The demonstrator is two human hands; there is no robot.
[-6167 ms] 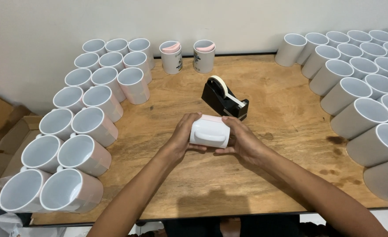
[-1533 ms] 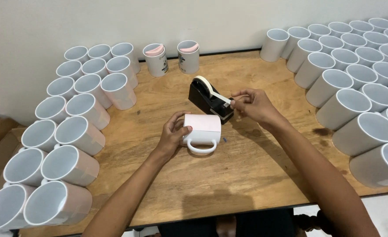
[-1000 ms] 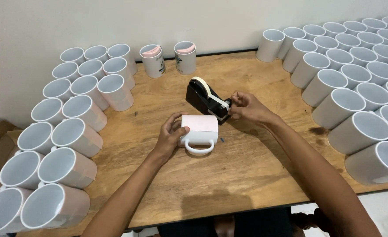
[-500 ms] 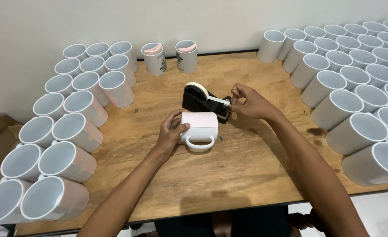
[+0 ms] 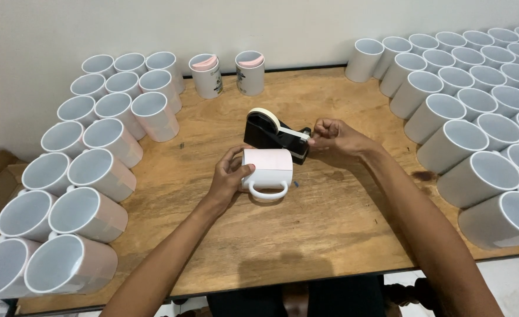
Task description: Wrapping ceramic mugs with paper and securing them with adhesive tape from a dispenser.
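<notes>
White mug, paper-wrapped, on its side at table centre; likely rigid, glazed, breakable; best gripped round body. Left hand curled on it; right hand pinching tape at dispenser

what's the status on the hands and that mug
Left hand holds white mug on its side. Right hand pinches tape at black dispenser. Nothing between them.

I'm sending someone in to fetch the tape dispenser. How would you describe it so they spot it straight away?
On the wooden table, look at the middle, between the two big groups of white mugs. The tape dispenser stands just behind the mug lying on its side, with the right hand at its front end. It is the only black thing there, carrying a pale tape roll.
</notes>
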